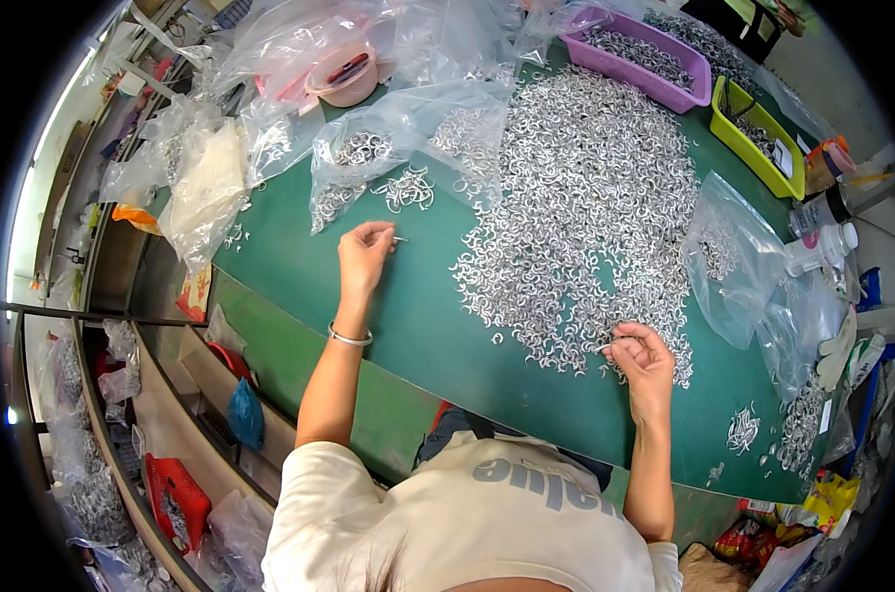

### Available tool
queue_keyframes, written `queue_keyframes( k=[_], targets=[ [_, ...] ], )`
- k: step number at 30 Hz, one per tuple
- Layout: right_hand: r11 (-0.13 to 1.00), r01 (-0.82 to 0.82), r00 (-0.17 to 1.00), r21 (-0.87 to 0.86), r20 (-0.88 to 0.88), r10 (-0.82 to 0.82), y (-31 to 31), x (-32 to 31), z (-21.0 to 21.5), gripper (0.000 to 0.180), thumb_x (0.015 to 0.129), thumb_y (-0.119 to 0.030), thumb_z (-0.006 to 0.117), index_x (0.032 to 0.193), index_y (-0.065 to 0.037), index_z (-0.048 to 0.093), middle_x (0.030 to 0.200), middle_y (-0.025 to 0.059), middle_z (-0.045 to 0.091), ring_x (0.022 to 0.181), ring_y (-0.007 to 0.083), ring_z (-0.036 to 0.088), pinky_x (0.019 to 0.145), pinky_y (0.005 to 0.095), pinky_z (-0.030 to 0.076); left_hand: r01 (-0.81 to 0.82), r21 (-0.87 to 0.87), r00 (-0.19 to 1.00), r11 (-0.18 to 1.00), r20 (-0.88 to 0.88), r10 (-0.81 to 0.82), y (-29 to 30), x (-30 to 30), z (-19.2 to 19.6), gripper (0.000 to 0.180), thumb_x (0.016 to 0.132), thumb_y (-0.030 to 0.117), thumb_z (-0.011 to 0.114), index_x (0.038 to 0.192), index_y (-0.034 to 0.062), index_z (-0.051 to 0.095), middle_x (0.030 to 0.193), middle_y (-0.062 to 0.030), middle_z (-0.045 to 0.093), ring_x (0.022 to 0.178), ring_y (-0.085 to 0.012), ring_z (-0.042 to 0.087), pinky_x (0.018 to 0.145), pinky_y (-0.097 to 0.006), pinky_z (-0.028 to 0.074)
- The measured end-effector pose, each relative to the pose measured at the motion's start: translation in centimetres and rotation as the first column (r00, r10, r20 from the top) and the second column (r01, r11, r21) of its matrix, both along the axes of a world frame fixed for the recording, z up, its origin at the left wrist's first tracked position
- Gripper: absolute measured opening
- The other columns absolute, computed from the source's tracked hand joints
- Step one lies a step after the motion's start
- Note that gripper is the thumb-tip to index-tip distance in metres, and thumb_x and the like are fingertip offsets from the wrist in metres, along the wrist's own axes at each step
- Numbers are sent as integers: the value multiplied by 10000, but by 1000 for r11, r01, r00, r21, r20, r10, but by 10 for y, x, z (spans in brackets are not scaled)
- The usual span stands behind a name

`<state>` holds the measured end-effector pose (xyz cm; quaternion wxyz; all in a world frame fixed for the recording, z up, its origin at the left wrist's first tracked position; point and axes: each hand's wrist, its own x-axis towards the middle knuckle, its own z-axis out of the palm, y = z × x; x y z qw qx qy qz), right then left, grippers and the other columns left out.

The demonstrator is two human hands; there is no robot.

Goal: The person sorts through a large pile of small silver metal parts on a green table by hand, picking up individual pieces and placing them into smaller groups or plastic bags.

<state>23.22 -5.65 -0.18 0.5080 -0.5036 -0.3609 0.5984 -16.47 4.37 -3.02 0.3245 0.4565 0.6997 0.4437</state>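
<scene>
A big heap of small silver metal hooks [575, 207] covers the middle of the green table [437, 335]. My left hand [365, 253] is stretched out over bare table and pinches one small silver piece [399, 239] between its fingertips. A bangle circles that wrist. My right hand [644, 360] rests at the near edge of the heap, its fingers closed on a small silver hook [605, 347]. A smaller cluster of hooks [406, 189] lies just beyond the left hand.
Clear plastic bags with hooks lie at the back left [368, 158] and right [728, 257]. A purple basket [637, 54] and a yellow-green basket [758, 138] hold more hooks at the back. A pink bowl [344, 74] stands far left. White bottles [822, 232] stand at the right.
</scene>
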Motion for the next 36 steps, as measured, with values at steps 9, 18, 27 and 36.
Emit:
queue_keyframes(
  k=[9,18,27,36],
  targets=[
    [999,46,992,-1,-122,-45,-4,-1,-3,203,858,79,626,1054,29,604,971,95,649,862,176,664,793,280,542,41,346,929,937,-358,92,20,17,2,261,878,22,611,1137,-8,615,932,-60,645,729,-103,578,611,-263,491],
    [998,-50,976,26,-212,55,-19,-24,12,223,865,79,612,1080,29,589,992,102,654,893,182,663,801,288,540,755,-31,653,655,125,-747,-70,164,66,243,869,58,671,1104,-1,653,873,-55,696,791,-98,640,691,-237,505],
    [890,339,753,304,479,-450,-50,57,6,124,855,44,641,964,-8,669,888,53,650,782,96,604,719,225,494,786,-21,617,618,-16,-787,-82,193,50,314,840,-10,652,1152,12,619,888,-72,677,770,-142,612,690,-269,491],
    [894,191,-128,405,913,-387,-96,151,1,202,766,17,668,962,-27,645,949,126,635,959,316,573,880,420,429,814,88,531,575,-514,-673,-56,198,37,464,794,49,702,1228,9,540,1246,-167,542,1162,-353,504,983,-419,400]
  ],
)
